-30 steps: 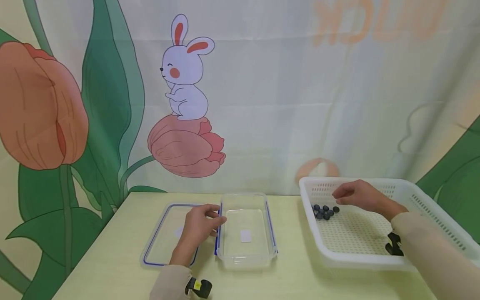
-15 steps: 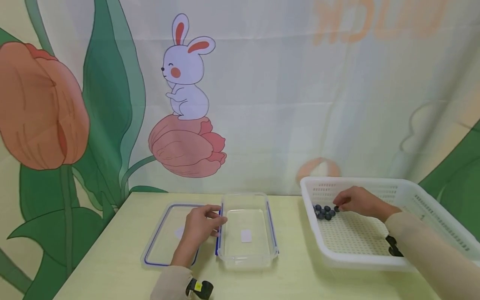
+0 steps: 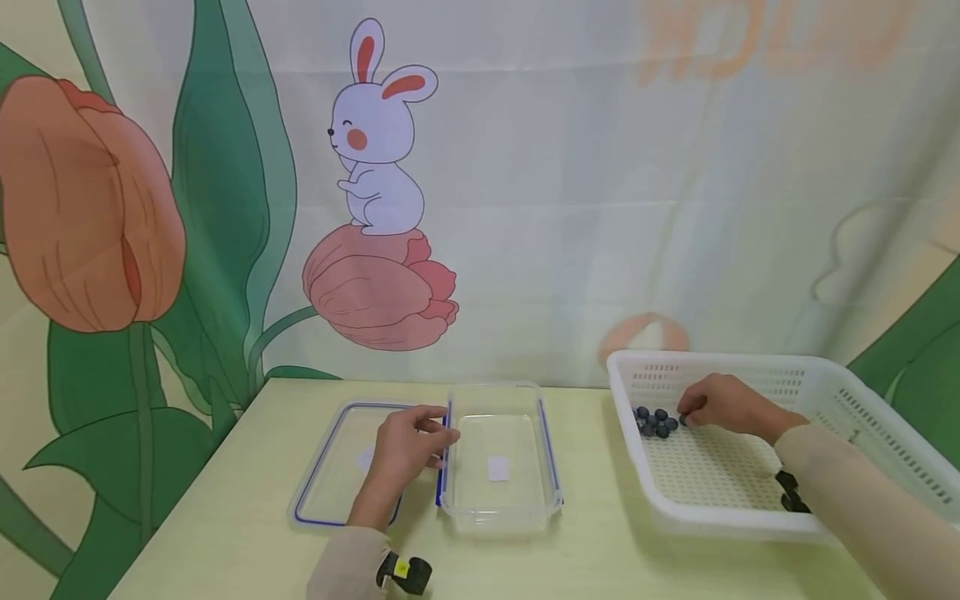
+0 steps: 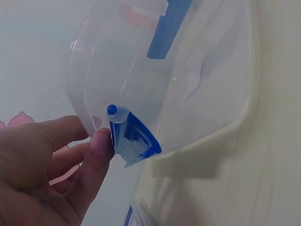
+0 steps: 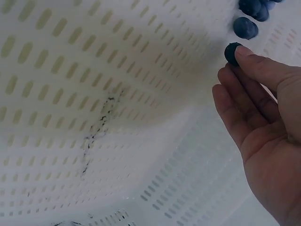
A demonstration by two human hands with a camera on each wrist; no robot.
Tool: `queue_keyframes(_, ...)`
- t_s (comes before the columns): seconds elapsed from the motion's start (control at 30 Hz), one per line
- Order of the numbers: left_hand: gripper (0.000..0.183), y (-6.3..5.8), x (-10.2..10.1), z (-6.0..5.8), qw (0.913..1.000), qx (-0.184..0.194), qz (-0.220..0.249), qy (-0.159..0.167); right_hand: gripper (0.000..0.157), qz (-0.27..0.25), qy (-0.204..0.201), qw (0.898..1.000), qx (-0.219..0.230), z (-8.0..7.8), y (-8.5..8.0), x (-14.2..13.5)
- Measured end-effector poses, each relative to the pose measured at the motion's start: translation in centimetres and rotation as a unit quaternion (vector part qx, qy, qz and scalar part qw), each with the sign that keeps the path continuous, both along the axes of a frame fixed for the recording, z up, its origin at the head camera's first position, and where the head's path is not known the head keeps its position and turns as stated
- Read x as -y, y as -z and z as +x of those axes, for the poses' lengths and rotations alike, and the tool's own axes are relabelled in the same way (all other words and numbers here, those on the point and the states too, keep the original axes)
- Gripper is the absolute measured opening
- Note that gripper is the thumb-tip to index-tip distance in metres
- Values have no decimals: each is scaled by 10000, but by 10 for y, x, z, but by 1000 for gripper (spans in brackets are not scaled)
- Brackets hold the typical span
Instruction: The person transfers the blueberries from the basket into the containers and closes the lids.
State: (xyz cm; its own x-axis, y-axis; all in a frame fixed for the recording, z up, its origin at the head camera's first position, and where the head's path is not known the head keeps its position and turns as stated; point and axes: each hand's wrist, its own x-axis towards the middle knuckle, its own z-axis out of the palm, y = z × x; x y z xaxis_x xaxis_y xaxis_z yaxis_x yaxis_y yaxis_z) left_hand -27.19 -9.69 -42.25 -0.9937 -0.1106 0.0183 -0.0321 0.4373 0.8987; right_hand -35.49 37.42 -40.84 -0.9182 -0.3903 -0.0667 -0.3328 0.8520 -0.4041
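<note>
Thumb and fingertips of my right hand (image 3: 723, 404) pinch a dark blueberry (image 5: 231, 54) low inside the white basket (image 3: 738, 521). Several more blueberries (image 3: 658, 423) lie on the basket floor just left of those fingers. On the left, my left hand (image 3: 405, 446) holds the side rim of a clear plastic container (image 3: 501, 515), thumb on the near side beside a blue latch (image 4: 134, 143) and fingers on the other. The container stands upright on the table, with a small white label (image 3: 498, 468) showing at its bottom.
A clear lid (image 3: 315, 487) with a blue seal lies flat left of the container, partly behind my left forearm. The basket has high slotted walls. A printed curtain (image 3: 540, 208) with a rabbit hangs behind the pale yellow table (image 3: 585, 558).
My right hand has come down from above the blueberries and now pinches one, slightly apart from the cluster. My left hand stays at the container rim. The head view has shifted a little.
</note>
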Motion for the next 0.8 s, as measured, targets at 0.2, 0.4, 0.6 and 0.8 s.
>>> queue_keyframes(0.2, 45, 0, -1, 0, 10000, 22, 52, -32, 16, -405, 193, 9989, -107, 5, -11, -3)
queue_keyframes(0.4, 43, 2, -2, -1, 10000, 8, 15, -86, 24, -684, 325, 9964, -388, 14, -34, 0)
queue_keyframes(0.6, 41, 8, -4, -5, 9997, 41, -149, -181, 28, -847, 461, 9914, -887, 28, -65, 14)
queue_keyframes(0.8, 40, 5, -3, -2, 9998, -70, -114, -163, 33, -1153, 676, 9843, -1155, 45, -91, 38)
